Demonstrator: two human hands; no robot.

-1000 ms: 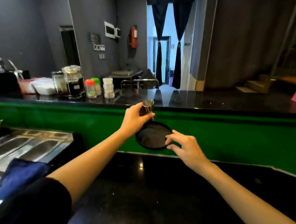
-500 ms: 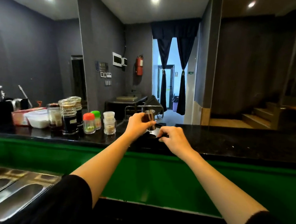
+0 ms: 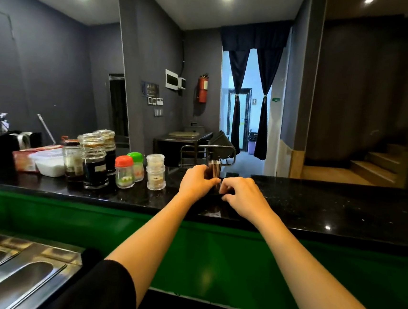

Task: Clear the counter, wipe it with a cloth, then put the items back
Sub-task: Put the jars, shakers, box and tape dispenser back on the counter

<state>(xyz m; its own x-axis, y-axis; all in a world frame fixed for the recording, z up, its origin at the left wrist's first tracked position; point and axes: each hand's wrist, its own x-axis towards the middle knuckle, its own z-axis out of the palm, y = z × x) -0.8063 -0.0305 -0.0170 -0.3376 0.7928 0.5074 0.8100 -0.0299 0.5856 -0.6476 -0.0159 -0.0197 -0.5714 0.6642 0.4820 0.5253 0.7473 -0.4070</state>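
Note:
A small steel cup [image 3: 214,169] stands upright on a round black tray [image 3: 215,194] that rests on the raised black counter [image 3: 330,204]. My left hand [image 3: 196,181] is wrapped around the cup's left side. My right hand [image 3: 242,194] pinches the tray's near right rim. Most of the tray is hidden behind both hands.
Left of the hands stand several jars and shakers: a clear stacked jar [image 3: 156,172], a red-capped shaker [image 3: 124,171], a green-capped one [image 3: 136,164], dark sauce jars [image 3: 95,161] and a white plastic box [image 3: 47,163]. Steel sink wells [image 3: 7,275] lie at lower left, below the green panel [image 3: 212,259].
Both hands have lifted the tray and cup from in front of the green panel up onto the raised counter. The view has tilted upward.

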